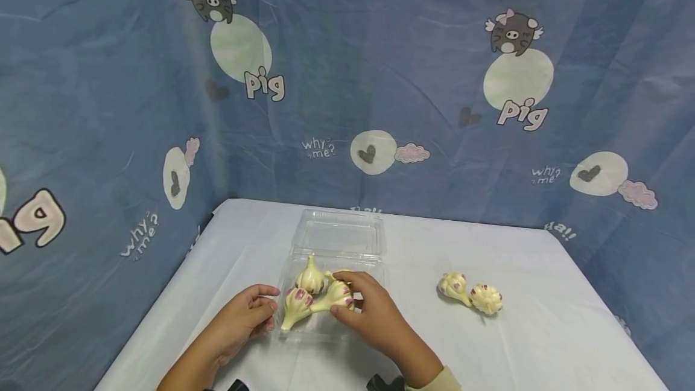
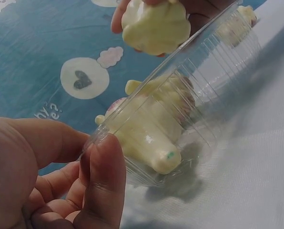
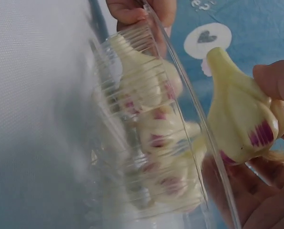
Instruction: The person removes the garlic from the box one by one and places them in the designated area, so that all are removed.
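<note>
A clear plastic clamshell box [image 1: 326, 335] lies opened on the white table, its lid [image 1: 341, 233] folded back away from me. My left hand [image 1: 244, 320] pinches the box's left rim between thumb and finger. Over the box, my right hand [image 1: 380, 318] grips a garlic bulb [image 3: 242, 119] with purple-pink patches, its stem pointing left. Inside the box sit a garlic bulb [image 1: 311, 278] with its stem up and another garlic bulb [image 1: 297, 301] at the left, stem toward me. A third bulb [image 3: 175, 183] in the box is mostly hidden in the head view by the right hand.
Two more garlic bulbs, a left one [image 1: 453, 286] and a right one [image 1: 486, 299], lie against each other on the white tablecloth [image 1: 543, 343] to the right. A blue printed curtain [image 1: 336, 77] hangs behind the table and along its sides.
</note>
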### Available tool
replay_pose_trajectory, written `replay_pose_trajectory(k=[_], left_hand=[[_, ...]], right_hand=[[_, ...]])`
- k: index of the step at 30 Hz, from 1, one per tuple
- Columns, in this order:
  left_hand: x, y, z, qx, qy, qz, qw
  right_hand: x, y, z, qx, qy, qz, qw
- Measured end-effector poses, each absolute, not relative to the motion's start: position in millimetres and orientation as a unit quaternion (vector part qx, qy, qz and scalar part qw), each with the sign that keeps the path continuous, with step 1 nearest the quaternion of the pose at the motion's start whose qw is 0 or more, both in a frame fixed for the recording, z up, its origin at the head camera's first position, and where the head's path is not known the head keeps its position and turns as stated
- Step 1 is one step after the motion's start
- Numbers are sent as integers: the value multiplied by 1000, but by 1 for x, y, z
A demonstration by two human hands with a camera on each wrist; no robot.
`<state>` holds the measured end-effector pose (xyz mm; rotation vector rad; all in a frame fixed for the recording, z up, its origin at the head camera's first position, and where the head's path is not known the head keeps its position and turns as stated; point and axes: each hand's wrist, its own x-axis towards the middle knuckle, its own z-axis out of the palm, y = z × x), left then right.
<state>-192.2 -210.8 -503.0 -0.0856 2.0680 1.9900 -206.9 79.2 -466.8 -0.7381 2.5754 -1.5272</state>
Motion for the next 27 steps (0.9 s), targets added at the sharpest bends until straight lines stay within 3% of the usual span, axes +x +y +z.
replay_pose_trajectory(k=[7,27], left_hand=[[-192,-211,-501,-34,713,688,134],[-191,-209,-497,-36,719,681,134]], right_hand=[[-204,86,-469,-221,829,-512,37],[-204,112,-466,-175,829,-530,-19]])
